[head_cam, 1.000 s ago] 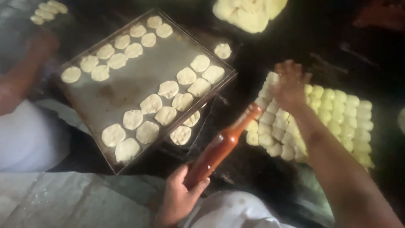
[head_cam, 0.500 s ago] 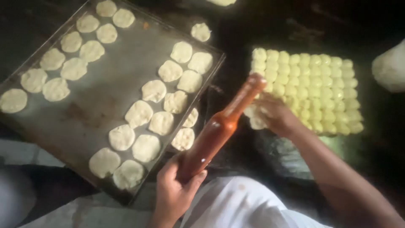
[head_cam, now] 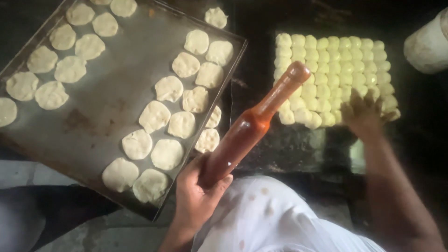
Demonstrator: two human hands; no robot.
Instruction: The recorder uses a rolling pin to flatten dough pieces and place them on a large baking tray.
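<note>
head view: left hand (head_cam: 198, 198) clenched round lower end of brown wooden rolling pin (head_cam: 254, 123), pin slanting up toward block of small yellow dough balls (head_cam: 336, 70) on dark desk (head_cam: 280, 149). right hand (head_cam: 364, 114), fingers spread, rests on block's near edge, grasping nothing visible. metal baking tray (head_cam: 107, 107) just left of pin, holding flattened pale dough rounds (head_cam: 168, 88) in rows. white container (head_cam: 429, 44) at far right.

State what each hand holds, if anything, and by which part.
The left hand grips a brown wooden rolling pin by its lower end. The right hand holds nothing; it rests on the block of dough pieces.
</note>
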